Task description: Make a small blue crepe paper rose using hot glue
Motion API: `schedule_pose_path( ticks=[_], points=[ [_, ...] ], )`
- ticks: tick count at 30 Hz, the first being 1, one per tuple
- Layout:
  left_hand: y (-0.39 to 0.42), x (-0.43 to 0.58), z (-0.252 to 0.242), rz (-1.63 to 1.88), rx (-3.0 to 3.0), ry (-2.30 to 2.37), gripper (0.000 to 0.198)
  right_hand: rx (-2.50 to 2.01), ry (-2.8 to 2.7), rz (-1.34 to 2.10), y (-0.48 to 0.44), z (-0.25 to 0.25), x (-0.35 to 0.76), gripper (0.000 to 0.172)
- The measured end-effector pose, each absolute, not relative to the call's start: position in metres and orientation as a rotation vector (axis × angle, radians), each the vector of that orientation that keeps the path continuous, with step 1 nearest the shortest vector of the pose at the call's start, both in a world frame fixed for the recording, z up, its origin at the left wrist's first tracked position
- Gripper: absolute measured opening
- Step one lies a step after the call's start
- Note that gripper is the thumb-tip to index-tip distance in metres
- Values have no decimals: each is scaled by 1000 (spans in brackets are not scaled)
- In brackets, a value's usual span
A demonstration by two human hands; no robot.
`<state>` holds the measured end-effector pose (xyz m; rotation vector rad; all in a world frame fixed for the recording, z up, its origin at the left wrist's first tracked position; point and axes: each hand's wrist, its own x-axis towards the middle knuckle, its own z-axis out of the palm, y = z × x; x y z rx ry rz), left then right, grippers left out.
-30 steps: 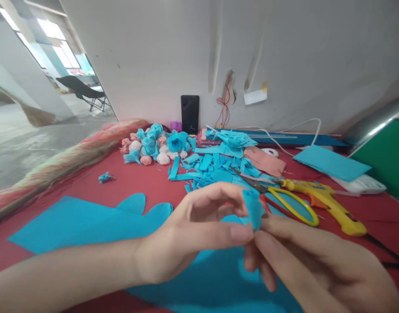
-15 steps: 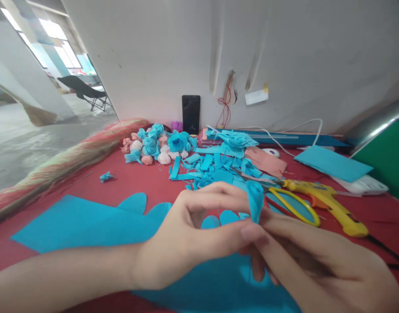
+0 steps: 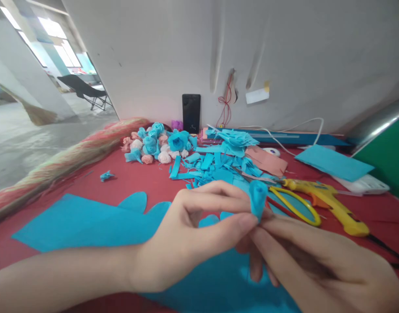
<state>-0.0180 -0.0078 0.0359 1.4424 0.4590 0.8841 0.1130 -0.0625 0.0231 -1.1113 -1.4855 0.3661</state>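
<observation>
Both of my hands meet over the red table (image 3: 137, 182) around a small rolled blue paper bud (image 3: 258, 195). My left hand (image 3: 192, 234) pinches the bud between thumb and forefinger. My right hand (image 3: 310, 261) comes in from the lower right, its fingertips closed on the bud's base. Under the hands lies a large blue paper sheet (image 3: 82, 221) with scalloped cut edges.
Yellow-handled scissors (image 3: 297, 204) and a yellow glue gun (image 3: 330, 202) lie just right of the hands. Behind are blue paper scraps (image 3: 212, 167), a pile of blue, pink and white paper flowers (image 3: 156, 143), a black phone (image 3: 190, 113) against the wall, and a broom (image 3: 65, 156) at left.
The flat blue strip has been wound into a tighter rolled bud between the fingertips. Both hands stay in nearly the same place.
</observation>
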Motion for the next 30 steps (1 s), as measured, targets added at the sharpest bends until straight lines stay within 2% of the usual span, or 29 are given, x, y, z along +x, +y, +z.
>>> schedule_pose_path(
  ticks=[8, 13, 18, 25, 30],
  points=[
    [-7, -18, 41, 907, 1549, 479, 25, -1134, -1478, 453, -64, 31, 113, 18],
    [-4, -18, 44, 920, 1568, 489, 21, -1235, -1521, 664, -68, 39, 116, 27],
    [-4, -19, 42, 901, 1518, 488, 12, -1214, -1515, 762, -65, 37, 122, 25],
    [-2, -18, 36, 974, 1363, 444, 15, -1275, -1469, 679, -63, 36, 124, 21],
    [6, -19, 38, 1033, 1364, 511, 18, -1314, -1498, 454, -58, 38, 126, 21]
  ],
)
